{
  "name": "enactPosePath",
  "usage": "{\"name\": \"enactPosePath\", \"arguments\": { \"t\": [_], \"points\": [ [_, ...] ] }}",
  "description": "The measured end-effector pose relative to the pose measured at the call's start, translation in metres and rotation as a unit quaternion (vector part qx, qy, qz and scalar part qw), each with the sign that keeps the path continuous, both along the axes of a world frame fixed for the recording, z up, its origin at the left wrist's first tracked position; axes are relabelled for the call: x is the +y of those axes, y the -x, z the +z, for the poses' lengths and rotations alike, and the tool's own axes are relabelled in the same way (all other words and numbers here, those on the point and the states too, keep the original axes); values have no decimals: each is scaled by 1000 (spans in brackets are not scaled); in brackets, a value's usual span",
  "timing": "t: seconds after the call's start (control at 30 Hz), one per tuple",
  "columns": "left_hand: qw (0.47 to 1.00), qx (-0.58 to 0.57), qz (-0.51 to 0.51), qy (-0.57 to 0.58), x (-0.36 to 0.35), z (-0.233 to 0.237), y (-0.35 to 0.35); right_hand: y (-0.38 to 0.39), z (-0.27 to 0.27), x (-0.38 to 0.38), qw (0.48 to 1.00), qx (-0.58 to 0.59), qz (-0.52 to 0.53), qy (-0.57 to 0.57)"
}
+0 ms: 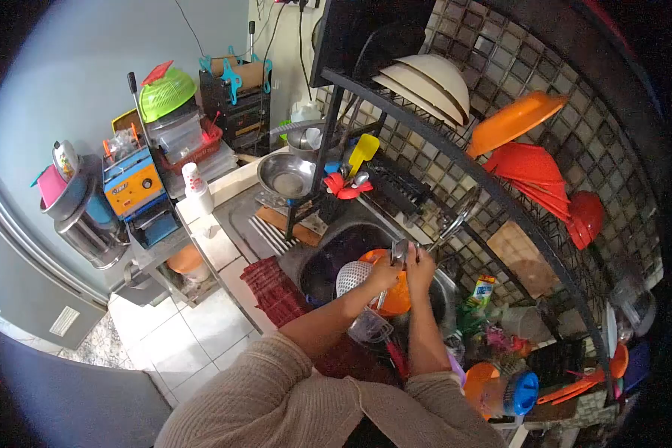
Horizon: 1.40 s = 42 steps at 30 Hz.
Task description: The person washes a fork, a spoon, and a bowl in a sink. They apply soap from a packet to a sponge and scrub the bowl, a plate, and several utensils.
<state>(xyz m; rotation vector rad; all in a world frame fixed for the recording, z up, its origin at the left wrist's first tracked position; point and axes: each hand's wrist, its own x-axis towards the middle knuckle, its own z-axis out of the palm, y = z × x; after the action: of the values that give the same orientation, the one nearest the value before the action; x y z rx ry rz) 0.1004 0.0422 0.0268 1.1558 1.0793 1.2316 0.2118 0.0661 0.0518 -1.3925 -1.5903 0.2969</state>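
My left hand (383,275) and my right hand (420,266) meet over the sink (328,257), both closed on a small shiny metal utensil (399,251). Whether it is a spoon or a small cup is unclear. Directly under the hands sits an orange bowl (396,297). A white plastic strainer (350,277) lies beside my left wrist, and a clear plastic cup (370,325) lies under my left forearm. The tap (455,216) stands just beyond the hands.
A black dish rack (403,104) above the sink carries cream bowls (425,82), an orange plate (511,119) and red plates (534,175). A steel bowl (286,175), a red cloth (271,287), a stack of paper cups (196,188) and an orange machine (131,187) stand left.
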Motion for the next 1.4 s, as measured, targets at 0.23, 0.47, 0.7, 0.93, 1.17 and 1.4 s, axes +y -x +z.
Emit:
{"name": "enactPosePath", "arguments": {
  "t": [0.23,0.47,0.7,0.93,1.17,1.4],
  "points": [
    [990,-16,-112,84,6,-6,30,-15,14,1,981,-191,30,27],
    [993,99,-65,17,-25,30,29,-7,26,-21,960,49,147,231],
    [973,227,42,5,-27,1,7,-12,-35,13,981,-153,-45,-114],
    [981,167,30,-91,-5,-12,16,0,1,-4,997,-1,66,-26],
    [986,139,17,-93,-15,-22,-14,-16,-21,6,996,-42,-66,-40],
    [997,68,-8,-44,-3,-41,-2,-24,-37,12,994,65,78,-44]
  ]
}}
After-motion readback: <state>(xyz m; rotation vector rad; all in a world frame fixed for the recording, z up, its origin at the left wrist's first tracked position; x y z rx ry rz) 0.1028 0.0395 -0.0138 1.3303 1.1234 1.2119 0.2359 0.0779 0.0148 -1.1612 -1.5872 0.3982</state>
